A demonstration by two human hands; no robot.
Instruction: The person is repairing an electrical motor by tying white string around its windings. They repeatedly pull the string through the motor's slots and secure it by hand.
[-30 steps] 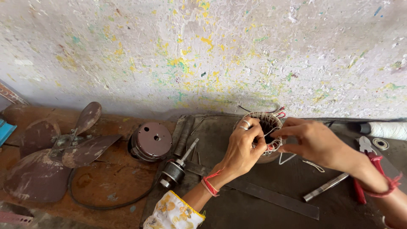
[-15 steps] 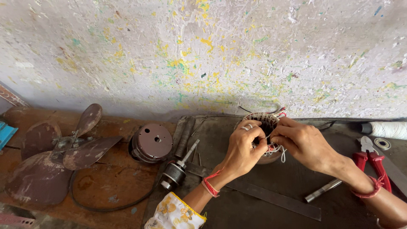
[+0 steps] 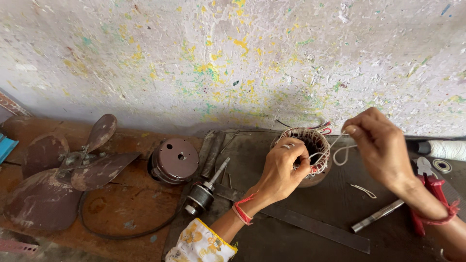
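Note:
A round motor stator with copper windings laced in white thread stands on the dark mat. My left hand, a ring on one finger, grips the stator's near rim. Above and to the right, my right hand pinches the white thread and holds it taut away from the winding. A short loose piece of thread lies on the mat below my right hand.
A rusty brown fan blade lies at the left with a round motor cover and a rotor with shaft beside it. Red-handled pliers, a metal rod, a thread spool and a flat steel strip lie at the right. A paint-flecked wall rises behind.
My right hand has lifted up and to the right, drawing the thread out from the stator. My left hand stays on the stator's rim.

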